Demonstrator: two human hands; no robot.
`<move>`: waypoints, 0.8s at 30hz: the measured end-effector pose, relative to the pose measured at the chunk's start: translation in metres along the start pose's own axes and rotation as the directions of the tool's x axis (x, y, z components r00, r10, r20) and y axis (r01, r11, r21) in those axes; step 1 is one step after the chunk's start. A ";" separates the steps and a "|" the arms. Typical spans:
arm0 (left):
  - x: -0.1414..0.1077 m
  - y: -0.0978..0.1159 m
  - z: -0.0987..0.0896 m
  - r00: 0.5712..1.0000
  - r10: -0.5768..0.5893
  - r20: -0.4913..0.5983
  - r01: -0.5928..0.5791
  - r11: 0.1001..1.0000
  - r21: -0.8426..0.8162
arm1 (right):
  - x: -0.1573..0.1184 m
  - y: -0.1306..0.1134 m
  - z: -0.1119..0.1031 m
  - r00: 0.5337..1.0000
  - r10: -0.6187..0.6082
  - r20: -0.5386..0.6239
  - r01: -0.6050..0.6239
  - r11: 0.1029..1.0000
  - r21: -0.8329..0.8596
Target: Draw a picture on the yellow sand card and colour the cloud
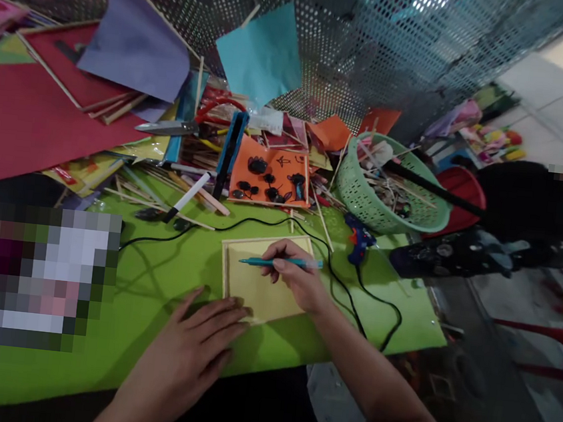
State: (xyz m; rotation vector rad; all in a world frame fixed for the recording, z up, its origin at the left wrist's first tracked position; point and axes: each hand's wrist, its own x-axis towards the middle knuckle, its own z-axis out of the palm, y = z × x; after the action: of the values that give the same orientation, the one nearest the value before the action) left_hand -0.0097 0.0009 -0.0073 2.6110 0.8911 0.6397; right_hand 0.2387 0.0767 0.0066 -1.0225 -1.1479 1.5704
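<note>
The person's left hand (208, 337) lies at the near edge of the green tabletop (161, 306), its grip released, fingers spread flat with the tips on the near-left corner of a yellow card (272, 301). The card, framed by thin sticks, rests near the tabletop's front edge. Above it the right hand (290, 272) has its grip closed round a teal pen (261, 261), tip pointing left over the card's left part. Beyond the card a black cord (250, 220) crosses the tabletop, with a blue glue gun (359, 239) to the right. Farther back lie a white marker (190, 193), an orange card (270, 176) with black shapes, red-handled scissors (169, 127) and a green basket (389, 189) of sticks toward the back right.
</note>
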 end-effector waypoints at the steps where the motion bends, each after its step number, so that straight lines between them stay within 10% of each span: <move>1: 0.000 -0.001 0.000 1.000 -0.008 0.018 0.009 1.000 -0.008 | 0.000 0.000 0.001 1.000 0.007 0.015 -0.007 1.000 0.000; 24: 0.001 0.003 -0.003 0.991 -0.110 0.076 0.120 0.983 -0.137 | -0.006 -0.005 0.001 0.999 -0.003 -0.051 -0.008 0.975 -0.222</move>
State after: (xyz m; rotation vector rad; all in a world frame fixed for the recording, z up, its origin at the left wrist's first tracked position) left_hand -0.0091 -0.0005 -0.0030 2.4217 0.9324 0.5583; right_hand 0.2405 0.0714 0.0121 -1.2035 -1.3083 1.4320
